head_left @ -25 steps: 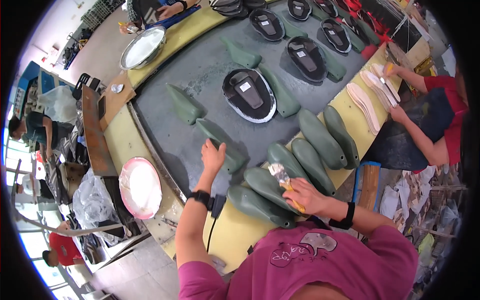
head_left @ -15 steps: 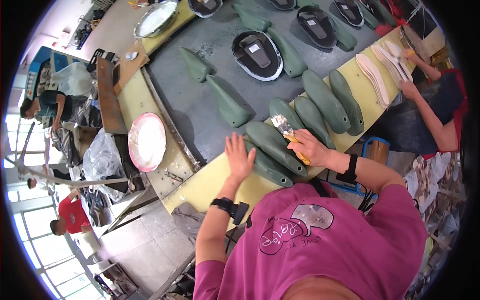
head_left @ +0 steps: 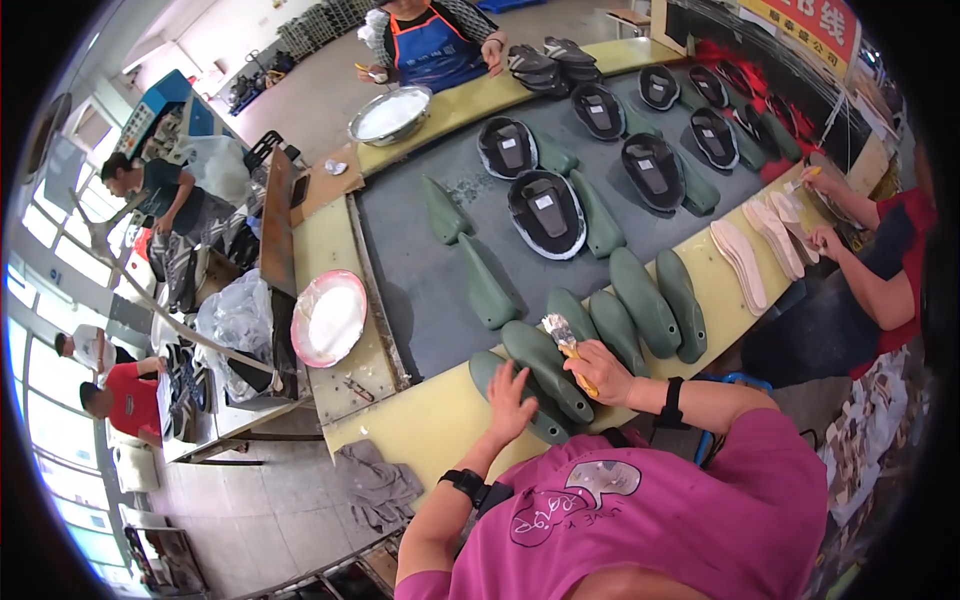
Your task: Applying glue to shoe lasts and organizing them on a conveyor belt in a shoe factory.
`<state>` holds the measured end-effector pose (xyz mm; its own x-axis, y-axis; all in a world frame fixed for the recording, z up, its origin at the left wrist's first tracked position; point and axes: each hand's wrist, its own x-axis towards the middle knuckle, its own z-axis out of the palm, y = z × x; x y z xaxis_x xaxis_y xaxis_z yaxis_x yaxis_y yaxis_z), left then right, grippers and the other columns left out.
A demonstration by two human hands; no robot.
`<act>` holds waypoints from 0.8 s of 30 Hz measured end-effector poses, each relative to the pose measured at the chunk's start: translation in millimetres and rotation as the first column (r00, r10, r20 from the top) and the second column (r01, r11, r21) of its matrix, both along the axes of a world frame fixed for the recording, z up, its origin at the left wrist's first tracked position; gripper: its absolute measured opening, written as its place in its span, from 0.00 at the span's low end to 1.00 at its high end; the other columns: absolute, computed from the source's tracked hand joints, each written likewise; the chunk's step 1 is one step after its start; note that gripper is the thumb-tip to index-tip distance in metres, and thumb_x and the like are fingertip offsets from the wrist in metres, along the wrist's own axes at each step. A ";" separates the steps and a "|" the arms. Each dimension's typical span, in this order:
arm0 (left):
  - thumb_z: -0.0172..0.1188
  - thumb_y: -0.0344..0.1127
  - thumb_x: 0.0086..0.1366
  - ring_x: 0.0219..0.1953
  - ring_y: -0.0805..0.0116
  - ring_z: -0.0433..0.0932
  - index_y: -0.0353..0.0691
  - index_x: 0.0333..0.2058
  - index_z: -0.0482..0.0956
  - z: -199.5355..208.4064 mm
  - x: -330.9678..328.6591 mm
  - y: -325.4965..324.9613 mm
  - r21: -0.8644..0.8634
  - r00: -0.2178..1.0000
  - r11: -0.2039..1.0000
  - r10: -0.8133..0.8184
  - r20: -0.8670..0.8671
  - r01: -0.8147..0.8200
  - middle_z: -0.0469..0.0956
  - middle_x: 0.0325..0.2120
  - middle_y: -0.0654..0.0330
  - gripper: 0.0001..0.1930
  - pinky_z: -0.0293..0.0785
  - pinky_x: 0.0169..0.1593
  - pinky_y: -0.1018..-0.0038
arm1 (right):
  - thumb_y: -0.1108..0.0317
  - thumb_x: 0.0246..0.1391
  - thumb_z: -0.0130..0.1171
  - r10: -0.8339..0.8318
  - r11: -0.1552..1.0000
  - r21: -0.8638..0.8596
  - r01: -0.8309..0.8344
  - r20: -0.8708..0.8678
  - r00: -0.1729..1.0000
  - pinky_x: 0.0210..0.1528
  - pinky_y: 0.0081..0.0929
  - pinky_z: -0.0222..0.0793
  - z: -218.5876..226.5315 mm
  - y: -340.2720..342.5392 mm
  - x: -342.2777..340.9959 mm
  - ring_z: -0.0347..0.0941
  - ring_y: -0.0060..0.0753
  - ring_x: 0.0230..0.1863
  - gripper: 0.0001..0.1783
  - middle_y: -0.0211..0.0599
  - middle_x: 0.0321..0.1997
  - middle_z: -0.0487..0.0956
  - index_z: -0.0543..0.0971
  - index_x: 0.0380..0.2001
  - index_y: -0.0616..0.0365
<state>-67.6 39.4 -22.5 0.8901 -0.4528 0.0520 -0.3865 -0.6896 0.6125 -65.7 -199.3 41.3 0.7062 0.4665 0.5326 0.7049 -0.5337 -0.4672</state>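
My right hand (head_left: 604, 374) is closed round the yellow handle of a paintbrush (head_left: 561, 334), whose bristles are coated in thick white paste and point up and away. The brush is over the green shoe lasts (head_left: 541, 362) lined up along the near edge of the table. Fingers spread, my left hand (head_left: 510, 408) lies at the leftmost lasts, its fingertips on or just above them; I cannot tell whether they press. Beyond, on the grey surface, dark shoe uppers (head_left: 547, 213) with white-edged rims sit beside more green lasts (head_left: 486, 284).
A pink-rimmed basin (head_left: 329, 318) of white paste stands at left, and a metal bowl (head_left: 390, 115) of it at the back. Across the table is a person in a blue apron (head_left: 435, 50). At right, another person's hands (head_left: 828, 241) hold a brush and pale insoles (head_left: 738, 266).
The view has tilted up, so the table sits lower and the person across it shows. My left hand has come nearer the leftmost lasts. The brush stays in my right hand.
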 end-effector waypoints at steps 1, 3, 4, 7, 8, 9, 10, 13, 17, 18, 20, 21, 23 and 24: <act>0.58 0.48 0.48 0.61 0.42 0.47 0.33 0.55 0.58 1.1 3.4 6.1 0.000 1.000 1.000 0.000 0.013 0.000 0.49 0.59 0.42 0.39 0.43 0.60 0.49 | 0.77 0.40 0.54 -0.021 1.000 0.000 0.021 -0.006 1.000 0.46 0.41 0.61 0.0 -3.6 0.0 0.67 0.49 0.40 0.13 0.45 0.34 0.69 0.70 0.34 0.59; 0.60 0.48 0.45 0.61 0.38 0.45 0.35 0.56 0.57 6.0 10.7 21.3 0.130 0.941 0.945 0.316 -0.120 -0.301 0.45 0.60 0.41 0.41 0.45 0.59 0.47 | 0.77 0.40 0.54 0.003 1.000 0.015 -0.004 0.010 1.000 0.46 0.41 0.61 -1.4 -3.0 2.4 0.67 0.49 0.40 0.13 0.44 0.34 0.69 0.70 0.34 0.59; 0.60 0.48 0.45 0.61 0.38 0.45 0.35 0.56 0.57 9.5 6.0 22.0 0.129 0.943 0.945 0.314 -0.109 -0.300 0.45 0.60 0.41 0.41 0.45 0.59 0.47 | 0.77 0.40 0.54 0.012 1.000 0.028 -0.012 0.006 1.000 0.46 0.40 0.61 -3.5 -3.3 2.7 0.67 0.48 0.41 0.13 0.44 0.33 0.69 0.70 0.34 0.59; 0.62 0.47 0.43 0.60 0.31 0.41 0.35 0.56 0.55 35.2 -6.8 18.3 0.110 0.869 0.902 0.432 -0.241 -0.418 0.40 0.60 0.38 0.43 0.47 0.58 0.45 | 0.77 0.41 0.54 -0.019 0.999 0.031 0.019 -0.014 1.000 0.46 0.40 0.61 -6.3 -6.6 4.4 0.67 0.48 0.41 0.13 0.44 0.33 0.69 0.70 0.35 0.59; 0.62 0.47 0.42 0.60 0.29 0.39 0.35 0.57 0.54 39.6 -16.4 9.4 0.174 0.842 0.884 0.467 -0.271 -0.435 0.39 0.60 0.37 0.44 0.47 0.59 0.46 | 0.77 0.41 0.54 -0.017 0.999 0.036 0.017 -0.004 1.000 0.46 0.40 0.61 -6.2 -6.3 3.7 0.67 0.48 0.40 0.13 0.43 0.33 0.69 0.70 0.35 0.58; 0.63 0.47 0.41 0.59 0.27 0.38 0.35 0.57 0.54 42.9 -23.4 2.0 0.238 0.812 0.864 0.501 -0.299 -0.445 0.38 0.60 0.36 0.45 0.46 0.59 0.46 | 0.77 0.41 0.54 -0.021 0.999 0.039 0.021 -0.008 1.000 0.46 0.40 0.61 -5.1 -6.9 5.3 0.67 0.48 0.40 0.13 0.43 0.33 0.69 0.70 0.35 0.58; 0.63 0.42 0.41 0.59 0.27 0.37 0.34 0.58 0.52 50.2 -20.9 -2.9 0.223 0.784 0.850 0.526 -0.329 -0.477 0.36 0.60 0.37 0.45 0.47 0.59 0.48 | 0.77 0.41 0.54 -0.011 0.999 0.040 0.011 -0.005 1.000 0.45 0.40 0.61 -1.6 -5.9 7.7 0.67 0.48 0.39 0.13 0.43 0.32 0.69 0.70 0.34 0.58; 0.63 0.39 0.41 0.61 0.31 0.38 0.34 0.58 0.53 30.8 -11.0 14.6 -0.035 0.882 0.912 0.386 -0.270 -0.410 0.36 0.61 0.37 0.44 0.48 0.61 0.52 | 0.77 0.41 0.54 -0.006 0.999 0.048 0.006 0.005 1.000 0.44 0.40 0.61 -3.0 -1.5 8.9 0.67 0.48 0.39 0.12 0.42 0.31 0.68 0.70 0.34 0.58; 0.62 0.36 0.41 0.58 0.43 0.57 0.31 0.57 0.55 31.5 21.6 40.8 -0.028 0.832 0.874 0.452 -0.321 -0.486 0.51 0.57 0.35 0.42 0.59 0.57 0.64 | 0.77 0.41 0.54 -0.022 0.999 0.031 0.021 0.030 0.999 0.45 0.40 0.61 -5.6 -2.0 9.0 0.66 0.48 0.38 0.13 0.43 0.31 0.67 0.70 0.34 0.59; 0.62 0.34 0.45 0.50 0.47 0.69 0.28 0.54 0.60 36.1 26.3 48.3 -0.067 0.779 0.866 0.410 -0.475 -0.496 0.65 0.49 0.38 0.36 0.65 0.52 0.68 | 0.77 0.40 0.54 -0.027 0.999 0.030 0.026 0.033 0.999 0.45 0.40 0.61 -5.7 -2.7 8.1 0.66 0.48 0.38 0.13 0.43 0.31 0.67 0.70 0.35 0.59; 0.61 0.33 0.47 0.46 0.53 0.71 0.27 0.52 0.62 27.5 26.4 74.5 -0.208 0.761 0.832 0.330 -0.559 -0.514 0.69 0.46 0.42 0.33 0.67 0.50 0.69 | 0.77 0.40 0.54 -0.033 0.999 0.036 0.032 0.030 0.999 0.45 0.40 0.61 -3.9 -2.1 6.3 0.66 0.48 0.38 0.14 0.43 0.31 0.67 0.70 0.35 0.59; 0.60 0.31 0.50 0.43 0.58 0.74 0.26 0.51 0.64 22.0 22.1 90.1 -0.342 0.735 0.768 0.235 -0.636 -0.542 0.74 0.42 0.46 0.29 0.68 0.47 0.71 | 0.77 0.39 0.54 -0.032 0.999 0.033 0.031 0.019 0.999 0.46 0.40 0.61 -4.5 -2.3 4.2 0.66 0.48 0.38 0.15 0.43 0.31 0.67 0.70 0.36 0.59; 0.59 0.30 0.53 0.40 0.66 0.75 0.25 0.49 0.66 36.0 16.5 121.0 -0.408 0.610 0.678 0.076 -0.789 -0.611 0.76 0.39 0.52 0.25 0.69 0.45 0.74 | 0.77 0.38 0.55 -0.056 0.998 0.033 0.056 -0.016 0.998 0.46 0.40 0.60 -9.4 -8.3 -0.2 0.66 0.49 0.38 0.16 0.43 0.32 0.67 0.71 0.36 0.58; 0.59 0.30 0.53 0.40 0.66 0.75 0.25 0.49 0.66 28.9 9.1 138.7 -0.409 0.612 0.678 0.077 -0.787 -0.611 0.76 0.39 0.52 0.25 0.69 0.45 0.74 | 0.77 0.38 0.55 -0.046 0.999 0.021 0.046 -0.018 0.999 0.46 0.40 0.60 -9.0 -8.0 -0.7 0.66 0.49 0.38 0.16 0.43 0.32 0.67 0.71 0.36 0.58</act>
<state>-58.5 178.1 6.4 0.8477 -0.1999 -0.4914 0.4922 -0.0495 0.8691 -66.4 -207.3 32.3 0.7360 0.4222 0.5293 0.6715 -0.5549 -0.4911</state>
